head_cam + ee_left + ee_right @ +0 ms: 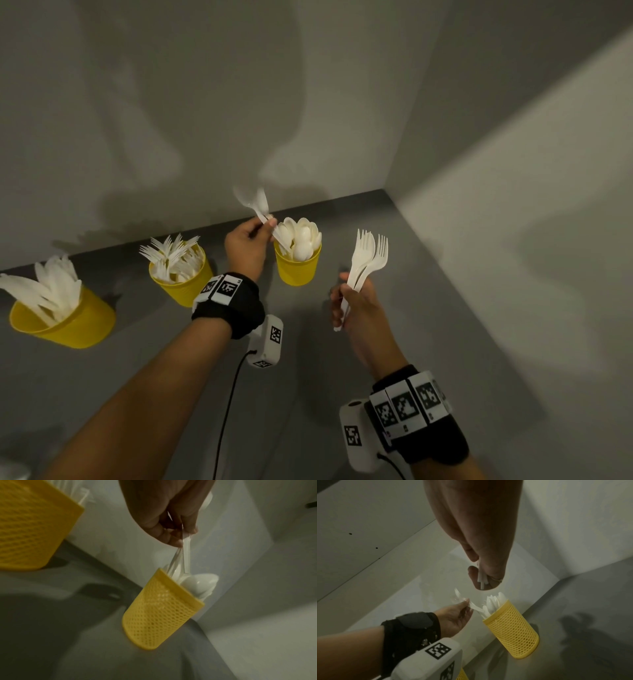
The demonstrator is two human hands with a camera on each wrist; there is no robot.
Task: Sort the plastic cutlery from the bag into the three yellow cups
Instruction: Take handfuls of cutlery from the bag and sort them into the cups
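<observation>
Three yellow mesh cups stand along the back wall: the left cup point(68, 325) holds knives, the middle cup point(186, 281) forks, the right cup point(298, 267) spoons. My left hand point(269, 222) pinches a few blurred white spoons point(253, 202) by their handles, bowls up, with the handle ends reaching into the spoon cup point(161, 615). In the left wrist view the fingers point(173, 540) squeeze those handles point(181, 557). My right hand point(342, 298) grips a bundle of white forks point(368, 257) upright, right of the spoon cup point(511, 631). The fork handles point(482, 580) poke out below its fingers. No bag is in view.
The grey tabletop point(308, 394) ends at the back wall point(205, 120) and a side wall point(513, 205), which meet in a corner behind the spoon cup. A black cable point(226, 411) hangs from the left wrist camera. A pale object point(13, 471) shows at the bottom left.
</observation>
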